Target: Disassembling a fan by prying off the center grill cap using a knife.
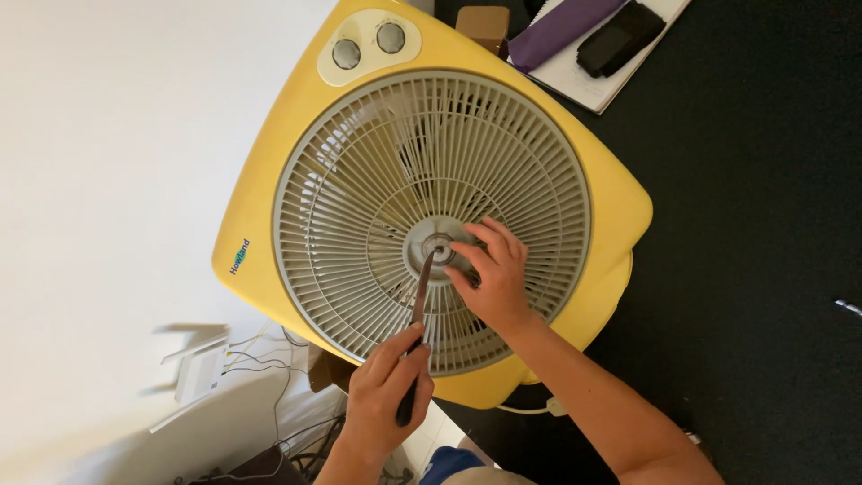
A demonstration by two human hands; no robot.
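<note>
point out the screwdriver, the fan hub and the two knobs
screwdriver (pixel 420 292), head view, mid shaft
fan hub (pixel 437 244), head view, centre of the grille
knobs (pixel 347 54), head view, face of the left knob

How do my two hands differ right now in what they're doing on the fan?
The left hand is closed in a fist around the screwdriver handle, below the fan's grille; the right hand is open, fingers spread on the grille's centre hub. The left hand holds a tool; the right hand holds nothing. Both aim at the hub, where the screwdriver's tip sits.
</note>
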